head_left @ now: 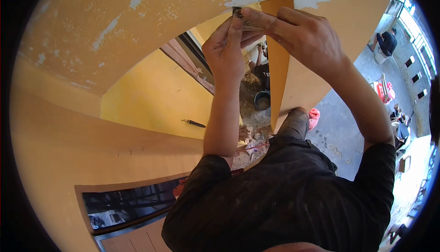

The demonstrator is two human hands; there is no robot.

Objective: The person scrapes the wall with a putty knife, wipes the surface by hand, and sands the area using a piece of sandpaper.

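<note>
Small dark piece [237, 12] mostly hidden between both hands [310, 37], shape unclear.

1. The person beside me is wearing a black short-sleeved shirt [279, 206], and the stretch I'm seeing is looking plain and well used.
2. Faint pale specks and dusty smudges are dotting its cloth, and soft creases are running over it.
3. The left sleeve [201, 174] is hanging wide and ending near the elbow; the right sleeve [378, 167] is matching it in black.
4. Below them, the forearms [223, 119] are showing bare.
5. Whitish, powdery residue is coating the fingers of the right hand [305, 36].
6. The left hand [227, 52] is showing similar pale marks.
7. Grey-brown, wrinkled-looking cloth [293, 126] is covering a leg.
</note>
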